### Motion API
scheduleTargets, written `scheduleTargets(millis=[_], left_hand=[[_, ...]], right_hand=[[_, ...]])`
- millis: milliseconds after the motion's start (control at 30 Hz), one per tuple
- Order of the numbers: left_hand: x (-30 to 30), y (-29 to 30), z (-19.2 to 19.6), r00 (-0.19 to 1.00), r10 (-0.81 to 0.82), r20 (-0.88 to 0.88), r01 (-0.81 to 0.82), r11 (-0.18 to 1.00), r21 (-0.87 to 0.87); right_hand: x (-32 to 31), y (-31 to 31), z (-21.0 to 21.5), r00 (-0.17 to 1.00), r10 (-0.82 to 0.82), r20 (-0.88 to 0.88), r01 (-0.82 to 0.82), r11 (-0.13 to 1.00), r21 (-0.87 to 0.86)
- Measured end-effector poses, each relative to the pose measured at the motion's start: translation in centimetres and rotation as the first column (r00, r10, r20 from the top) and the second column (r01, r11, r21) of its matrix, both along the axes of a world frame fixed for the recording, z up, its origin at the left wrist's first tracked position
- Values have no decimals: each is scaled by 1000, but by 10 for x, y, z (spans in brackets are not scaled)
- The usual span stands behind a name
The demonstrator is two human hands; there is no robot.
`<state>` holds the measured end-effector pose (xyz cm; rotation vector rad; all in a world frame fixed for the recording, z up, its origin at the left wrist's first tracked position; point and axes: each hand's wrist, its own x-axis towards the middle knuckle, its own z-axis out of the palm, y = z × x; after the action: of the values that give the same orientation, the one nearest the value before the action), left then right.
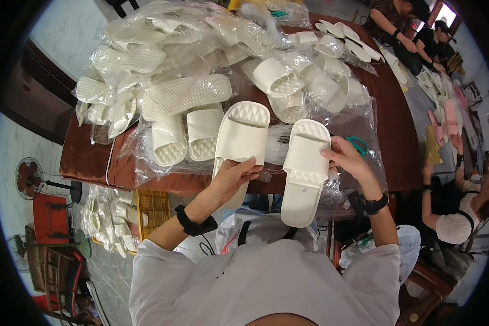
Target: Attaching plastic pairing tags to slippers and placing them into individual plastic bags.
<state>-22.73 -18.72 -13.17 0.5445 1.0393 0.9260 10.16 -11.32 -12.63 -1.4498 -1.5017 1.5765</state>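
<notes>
In front of me I hold two white slide slippers at the near edge of the table. My left hand (234, 176) grips the left slipper (243, 133) by its strap and side, toe pointing away. My right hand (346, 157) is closed on the strap edge of the right slipper (308, 149), whose insole faces up with a small mark near the heel. Just beyond them lie slippers in clear plastic bags, among them a bagged pair (187, 136) to the left. Close to my right hand are teal-handled scissors (357, 145).
A tall heap of bagged slippers (168, 38) covers the far left of the brown table (399, 136). Loose slippers (350, 41) lie at its far right. Below left stand a yellow crate (153, 209) and a fan (30, 176). Other people work at a table on the right.
</notes>
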Motion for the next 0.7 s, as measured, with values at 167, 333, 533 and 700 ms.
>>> scheduleTargets(millis=[167,333,533,700], left_hand=[[3,-3,0,996,32,-82,-27,998,64],[6,-2,-2,993,45,-112,-35,995,89],[1,3,-7,993,5,-117,5,996,87],[-3,9,-7,987,-44,-156,66,988,140]], right_hand=[[-16,-3,20,942,-185,281,-23,799,601],[-38,27,19,969,-77,235,-90,775,625],[-52,48,1,906,-32,422,-255,755,604],[-51,52,-12,915,16,403,-286,730,620]])
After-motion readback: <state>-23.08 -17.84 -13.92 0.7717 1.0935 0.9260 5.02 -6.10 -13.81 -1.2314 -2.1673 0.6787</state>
